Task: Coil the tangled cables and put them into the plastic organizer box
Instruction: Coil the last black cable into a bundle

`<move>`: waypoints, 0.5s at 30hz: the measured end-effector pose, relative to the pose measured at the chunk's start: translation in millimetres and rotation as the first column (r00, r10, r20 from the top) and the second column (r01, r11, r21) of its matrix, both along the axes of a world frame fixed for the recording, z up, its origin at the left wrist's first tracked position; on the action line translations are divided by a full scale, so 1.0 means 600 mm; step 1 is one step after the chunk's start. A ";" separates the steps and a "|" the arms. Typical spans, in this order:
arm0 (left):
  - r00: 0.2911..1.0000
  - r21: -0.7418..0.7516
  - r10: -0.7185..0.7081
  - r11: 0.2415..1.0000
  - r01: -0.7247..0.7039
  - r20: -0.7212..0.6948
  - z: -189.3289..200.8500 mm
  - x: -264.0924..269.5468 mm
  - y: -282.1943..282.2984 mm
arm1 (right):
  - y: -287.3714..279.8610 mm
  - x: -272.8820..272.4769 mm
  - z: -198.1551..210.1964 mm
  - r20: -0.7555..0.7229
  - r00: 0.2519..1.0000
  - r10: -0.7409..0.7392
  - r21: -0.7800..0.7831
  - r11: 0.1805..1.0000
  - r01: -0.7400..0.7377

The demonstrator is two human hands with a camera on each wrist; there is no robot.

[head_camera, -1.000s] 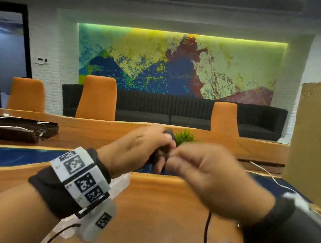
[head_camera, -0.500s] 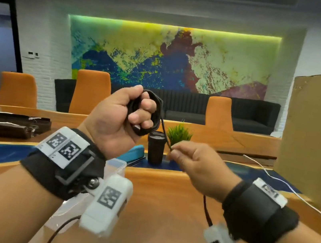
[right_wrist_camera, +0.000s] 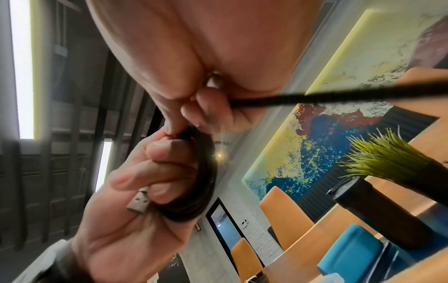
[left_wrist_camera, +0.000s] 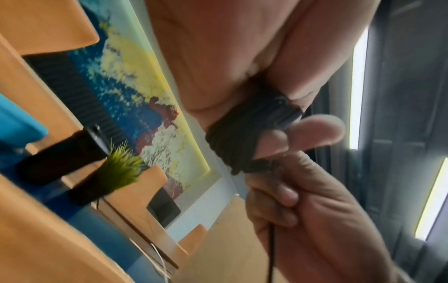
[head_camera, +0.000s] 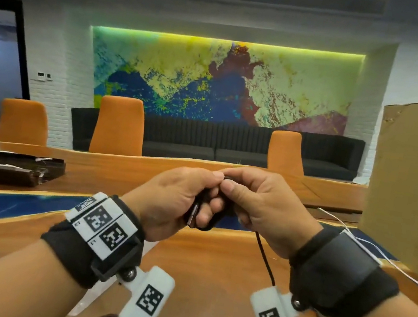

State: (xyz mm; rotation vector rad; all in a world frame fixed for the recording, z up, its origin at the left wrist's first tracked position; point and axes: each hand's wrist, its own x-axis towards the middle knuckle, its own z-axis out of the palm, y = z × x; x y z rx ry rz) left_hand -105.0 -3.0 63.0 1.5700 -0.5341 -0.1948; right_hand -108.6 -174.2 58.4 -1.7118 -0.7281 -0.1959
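Note:
A black cable [head_camera: 215, 223] is wound in several turns round the fingers of my left hand [head_camera: 206, 204], held above the wooden table [head_camera: 210, 282]. Its metal USB plug [head_camera: 193, 214] sticks out below those fingers. The wrist views show the same coil [left_wrist_camera: 242, 134] [right_wrist_camera: 201, 181] and plug [right_wrist_camera: 139, 203]. My right hand [head_camera: 228, 186] touches the left and pinches the cable at the top of the coil. The loose tail [head_camera: 264, 260] hangs from the right hand to the table. The clear plastic box [head_camera: 87, 303] lies mostly hidden under my left forearm.
A tall cardboard box [head_camera: 413, 190] stands at the right with a white cable [head_camera: 368, 249] running beside it. A dark tray [head_camera: 4, 167] holding white cables sits far left. Beyond my hands stand a small green plant [right_wrist_camera: 387, 160] and a black cup [right_wrist_camera: 378, 210].
The left hand, raised with the coil half a second ago, has come down. The right hand, then apart and pulling the cable taut, has returned to the coil.

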 end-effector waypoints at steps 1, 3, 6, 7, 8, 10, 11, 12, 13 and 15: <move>0.999 0.025 0.025 0.999 -0.025 0.027 -0.001 0.004 0.000 | 0.001 0.003 -0.004 0.000 1.000 -0.019 0.018 1.000 0.019; 0.991 0.068 0.061 0.995 -0.069 0.116 -0.003 0.010 -0.001 | 0.000 0.013 -0.009 0.020 0.999 -0.033 0.011 0.999 0.033; 0.880 0.164 0.161 0.952 -0.258 0.447 -0.007 0.025 0.002 | -0.003 0.025 -0.004 0.051 0.997 -0.055 -0.007 0.998 0.055; 0.802 0.198 0.185 0.915 -0.352 0.568 -0.010 0.034 0.004 | -0.002 0.031 -0.001 0.074 0.994 -0.076 -0.018 0.997 0.077; 0.750 0.211 0.202 0.885 -0.415 0.630 -0.013 0.044 0.004 | 0.000 0.039 -0.001 0.122 0.986 -0.114 -0.056 0.991 0.121; 0.779 0.169 0.260 0.891 -0.421 0.571 -0.024 0.060 0.000 | 0.004 0.060 -0.007 0.252 0.946 -0.204 -0.187 0.949 0.255; 0.813 0.133 0.298 0.901 -0.412 0.501 -0.031 0.069 -0.006 | 0.007 0.069 -0.012 0.290 0.928 -0.236 -0.235 0.922 0.308; 0.841 0.087 0.338 0.909 -0.408 0.423 -0.037 0.076 -0.013 | 0.011 0.079 -0.018 0.290 0.919 -0.267 -0.245 0.908 0.341; 0.858 0.040 0.371 0.911 -0.410 0.355 -0.042 0.083 -0.019 | 0.016 0.088 -0.023 0.260 0.921 -0.289 -0.223 0.910 0.349; 0.891 -0.054 0.391 0.920 -0.389 0.231 -0.048 0.098 -0.030 | 0.028 0.103 -0.034 0.105 0.953 -0.283 -0.111 0.949 0.294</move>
